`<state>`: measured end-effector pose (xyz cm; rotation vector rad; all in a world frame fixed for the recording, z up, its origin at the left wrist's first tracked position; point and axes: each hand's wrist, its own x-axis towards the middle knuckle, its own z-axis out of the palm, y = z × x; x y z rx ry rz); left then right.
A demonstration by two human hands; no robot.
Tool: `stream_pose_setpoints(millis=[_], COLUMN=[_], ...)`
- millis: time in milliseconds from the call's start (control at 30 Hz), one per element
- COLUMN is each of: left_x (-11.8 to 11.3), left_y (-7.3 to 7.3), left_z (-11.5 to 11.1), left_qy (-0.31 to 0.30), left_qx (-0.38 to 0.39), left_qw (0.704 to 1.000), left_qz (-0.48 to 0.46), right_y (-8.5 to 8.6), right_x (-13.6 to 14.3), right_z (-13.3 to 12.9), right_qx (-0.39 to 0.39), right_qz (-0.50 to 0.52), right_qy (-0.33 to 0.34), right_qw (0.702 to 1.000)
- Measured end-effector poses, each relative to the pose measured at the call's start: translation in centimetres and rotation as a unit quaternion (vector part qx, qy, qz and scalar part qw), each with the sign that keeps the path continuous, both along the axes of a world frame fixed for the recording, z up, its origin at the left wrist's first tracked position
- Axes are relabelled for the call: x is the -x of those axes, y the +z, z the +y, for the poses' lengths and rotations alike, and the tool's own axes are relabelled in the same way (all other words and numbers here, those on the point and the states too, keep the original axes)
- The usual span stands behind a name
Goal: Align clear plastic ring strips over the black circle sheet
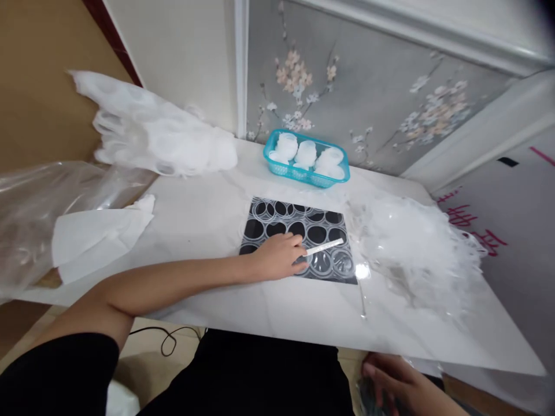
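A black sheet covered by clear film with rows of ring outlines lies on the white marble-look table. My left hand rests on its lower middle, fingers closed on one end of a narrow white strip that points right. Below the table's front edge, my right hand hangs with its fingers loosely bent and apart, beside something dark and see-through that is hard to make out. Nothing shows clearly between those fingers.
Behind the sheet stands a blue basket of white round pieces in stacks. White perforated film is heaped at the back left, clear plastic and a white sheet at left. Clear scraps pile up on the right.
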<state>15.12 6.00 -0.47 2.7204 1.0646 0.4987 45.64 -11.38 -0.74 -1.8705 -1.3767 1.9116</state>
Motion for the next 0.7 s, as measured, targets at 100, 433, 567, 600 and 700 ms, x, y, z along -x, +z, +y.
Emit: stream_pose_setpoints(millis=[100,433,567,600,700], left_x=[-2.3,-1.9,-0.5,-0.2,0.8], left_y=[0.2,1.3,2.5,2.8,2.9], left_z=[1.4,4.0,3.3,2.7,0.8], left_qy=[0.003,0.056,0.011,-0.003,-0.007], left_qx=[-0.027,0.077,0.157,0.175,0.169], left_qw=[0.998,0.995,0.987,0.983,0.982], left_qz=[0.053,0.010,-0.038,-0.057,-0.087], right_y=[3.7,2.3,1.7,1.6,1.1], right_x=[2.8,9.6,11.0,11.3,11.6], right_z=[3.7,13.4,15.0,15.2,15.5], right_qx=[-0.039,-0.001,-0.056,-0.087,-0.203], right_qz=[0.092,0.241,0.265,0.260,0.197], right_qy=[0.049,-0.147,-0.142,-0.142,-0.123], right_qw=[0.994,0.959,0.952,0.951,0.951])
